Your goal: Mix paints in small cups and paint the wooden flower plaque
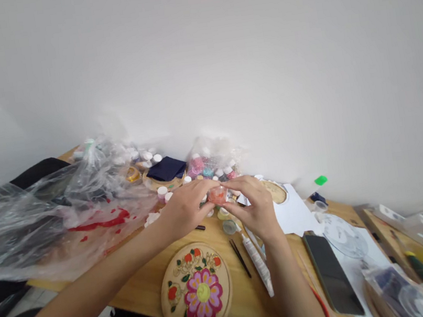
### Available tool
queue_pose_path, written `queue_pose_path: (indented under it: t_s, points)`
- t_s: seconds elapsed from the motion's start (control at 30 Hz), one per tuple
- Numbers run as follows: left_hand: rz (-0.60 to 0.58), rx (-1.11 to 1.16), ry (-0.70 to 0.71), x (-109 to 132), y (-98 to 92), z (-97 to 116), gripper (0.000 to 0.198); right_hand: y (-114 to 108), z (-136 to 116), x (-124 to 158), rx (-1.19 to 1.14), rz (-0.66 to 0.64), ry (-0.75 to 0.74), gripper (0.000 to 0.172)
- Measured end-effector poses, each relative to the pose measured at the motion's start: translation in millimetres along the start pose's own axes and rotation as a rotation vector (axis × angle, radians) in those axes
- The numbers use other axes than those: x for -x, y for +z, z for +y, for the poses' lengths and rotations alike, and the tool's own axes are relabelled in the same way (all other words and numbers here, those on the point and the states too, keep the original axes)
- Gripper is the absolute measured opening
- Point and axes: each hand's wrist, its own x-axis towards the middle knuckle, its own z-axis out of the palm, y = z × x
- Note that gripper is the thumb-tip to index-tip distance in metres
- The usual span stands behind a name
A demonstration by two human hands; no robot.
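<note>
Between my two hands, raised above the table, is a small clear jar (pixel 217 195) with orange-red contents. My left hand (pixel 187 207) pinches it from the left, thumb below and fingers on top. From the right, my right hand (pixel 253 206) grips the same jar with thumb and fingertips. Below them at the table's front edge lies a round wooden disc (pixel 195 293) painted with a large pink flower, smaller orange flowers and green leaves. A white tube (pixel 258 265) lies beside my right wrist, with two thin dark sticks (pixel 240 258) to its left.
Clear plastic sheeting (pixel 94 197) with red marks covers the left side. Several small paint jars and a dark blue folded cloth (pixel 166 169) stand along the wall. To the right are a black phone (pixel 333 274), white paper (pixel 291 213) and a green-handled tool (pixel 422 270).
</note>
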Motion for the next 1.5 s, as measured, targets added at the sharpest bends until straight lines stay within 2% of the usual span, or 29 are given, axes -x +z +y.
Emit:
queue_pose_path:
  t_s: [0.17, 0.33, 0.5, 0.63, 0.8, 1.0, 1.07, 1.13, 1.2, 1.27, 1.37, 1.43, 1.5]
  points:
    - [0.010, -0.003, -0.007, 1, 1.6, -1, 0.025, 0, 2, 1, 0.024, -0.027, 0.015, 0.020]
    - [0.024, 0.066, -0.054, -2, 1.3, 2, 0.026, 0, 3, 2, 0.020, -0.003, -0.006, 0.024]
    - [0.046, 0.318, -0.261, -7, -3.0, 8, 0.021, 1, -1, 0, -0.063, -0.032, 0.090, 0.037]
    - [0.044, 0.488, -0.309, -6, -3.7, 8, 0.022, -3, -4, -2, -0.122, -0.011, 0.098, 0.031]
    - [0.011, 0.445, -0.310, -4, -1.9, 10, 0.024, -12, -6, -2, -0.102, -0.079, 0.114, 0.027]
    - [0.043, 0.330, -0.272, -3, 0.5, 8, 0.023, -9, -9, -3, -0.156, -0.071, 0.150, 0.029]
    - [0.070, 0.246, -0.226, -3, 2.6, 4, 0.018, -7, -10, -4, -0.208, -0.118, 0.183, 0.036]
    - [0.061, 0.144, -0.122, -2, 4.6, -1, 0.016, -6, -9, -3, -0.219, -0.168, 0.235, 0.041]
    - [-0.001, 0.018, 0.003, -2, 5.3, -5, 0.017, -7, -7, -2, -0.178, -0.173, 0.306, 0.039]
    - [-0.114, -0.115, 0.084, -3, 4.9, -7, 0.018, -11, -3, 0, -0.110, -0.158, 0.382, 0.035]
    - [-0.369, -0.256, 0.128, -2, 6.3, -10, 0.021, -23, 2, 5, 0.005, -0.223, 0.502, 0.034]
    - [-0.547, -0.283, 0.126, 2, 11.0, -13, 0.019, -34, 4, 10, 0.124, -0.317, 0.576, 0.030]
    - [-0.670, -0.270, 0.115, 9, 19.0, -19, 0.013, -47, 3, 15, 0.268, -0.390, 0.609, 0.026]
